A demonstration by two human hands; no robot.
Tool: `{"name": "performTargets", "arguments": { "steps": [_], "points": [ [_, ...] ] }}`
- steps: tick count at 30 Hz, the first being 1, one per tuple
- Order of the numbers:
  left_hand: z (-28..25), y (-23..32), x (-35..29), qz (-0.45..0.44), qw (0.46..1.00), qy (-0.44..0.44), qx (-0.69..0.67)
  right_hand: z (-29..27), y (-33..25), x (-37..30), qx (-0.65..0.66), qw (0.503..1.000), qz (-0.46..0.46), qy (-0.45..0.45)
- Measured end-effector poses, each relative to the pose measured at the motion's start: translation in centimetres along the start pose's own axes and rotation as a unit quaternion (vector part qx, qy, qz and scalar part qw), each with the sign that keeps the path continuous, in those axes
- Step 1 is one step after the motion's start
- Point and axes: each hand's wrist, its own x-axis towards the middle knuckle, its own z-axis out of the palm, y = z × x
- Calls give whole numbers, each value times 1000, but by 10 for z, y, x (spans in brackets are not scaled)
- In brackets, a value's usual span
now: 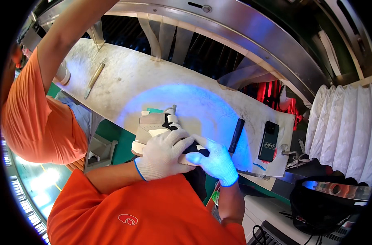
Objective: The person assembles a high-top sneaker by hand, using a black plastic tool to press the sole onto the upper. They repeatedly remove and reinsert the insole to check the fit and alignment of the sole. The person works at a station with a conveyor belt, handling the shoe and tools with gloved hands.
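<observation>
A beige and white sneaker (152, 124) with black and teal parts is at the table's near edge, in front of me. My left hand (163, 154), in a white knit glove with a blue cuff edge, lies against it with the fingers bent. My right hand (216, 159), gloved the same way and lit blue, is close beside the left. Between both hands a pale strip like a sole edge (187, 159) shows, with the fingers closed on it. The gloves hide whether it belongs to the same sneaker.
On the pale worktable (116, 65) lie a slim cutter (95, 80), a black bar (236, 135) and a dark phone (269, 141). A metal machine with hanging flaps (151, 38) runs along the back. A white ribbed duct (345, 130) stands right. A co-worker's orange sleeve (47, 122) is left.
</observation>
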Motion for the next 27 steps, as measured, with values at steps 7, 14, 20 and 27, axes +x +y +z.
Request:
{"name": "performTargets", "arguments": {
  "steps": [7, 14, 20, 27],
  "points": [
    [2, -14, 1, 14, 998, 10, -64, -3, 2, 16, 104, 992, 69, -20],
    [-76, -121, -32, -265, 898, 30, -349, 56, 23, -18, 59, 907, -68, 412],
    [-58, -152, -33, 25, 998, -30, -57, 56, 57, 36, 100, 922, -111, 358],
    [-136, -60, 57, 87, 981, -157, -67, 31, 58, 78, 432, 872, 1, 231]
  ]
}}
